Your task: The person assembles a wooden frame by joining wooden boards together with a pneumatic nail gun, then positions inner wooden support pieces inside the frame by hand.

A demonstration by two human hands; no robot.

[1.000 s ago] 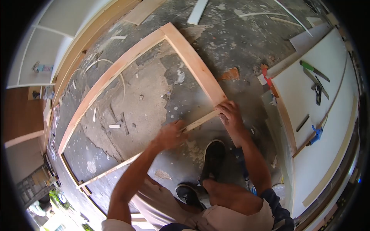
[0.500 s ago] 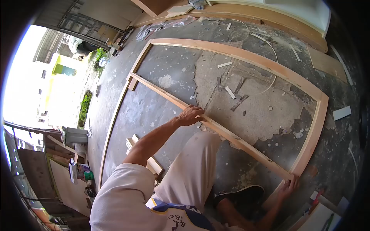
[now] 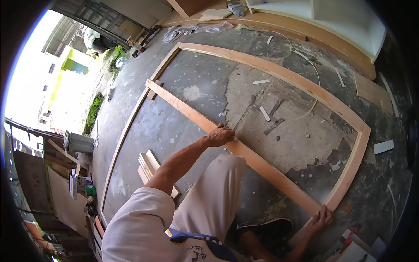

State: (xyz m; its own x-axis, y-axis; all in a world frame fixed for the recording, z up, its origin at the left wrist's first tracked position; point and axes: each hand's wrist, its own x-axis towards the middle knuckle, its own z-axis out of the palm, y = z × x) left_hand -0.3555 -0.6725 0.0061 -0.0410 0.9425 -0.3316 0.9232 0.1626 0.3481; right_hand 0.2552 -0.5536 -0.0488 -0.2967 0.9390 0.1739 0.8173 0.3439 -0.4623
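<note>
A long wooden crosspiece (image 3: 270, 171) lies across a large wooden frame (image 3: 262, 67) on the floor, its broad face up. Around the middle of the crosspiece my left hand (image 3: 219, 135) is closed, with the fingers wrapped over it. My right hand (image 3: 322, 217) grips the crosspiece's near right end, where it meets the side of the frame. The far left end rests over the other side of the frame, above a small wood block (image 3: 155, 89).
Short wood pieces (image 3: 148, 168) lie left of my knee. White strips and offcuts (image 3: 265, 114) are scattered inside the frame. A grey bin (image 3: 79, 143) stands at the left, and white shelving (image 3: 336, 22) at the upper right. Beyond the frame lies a flat board (image 3: 373, 93).
The crosspiece has rolled from its narrow edge onto its broad face, both hands still on it. Its far end now overlaps the frame's side. The view has shifted slightly.
</note>
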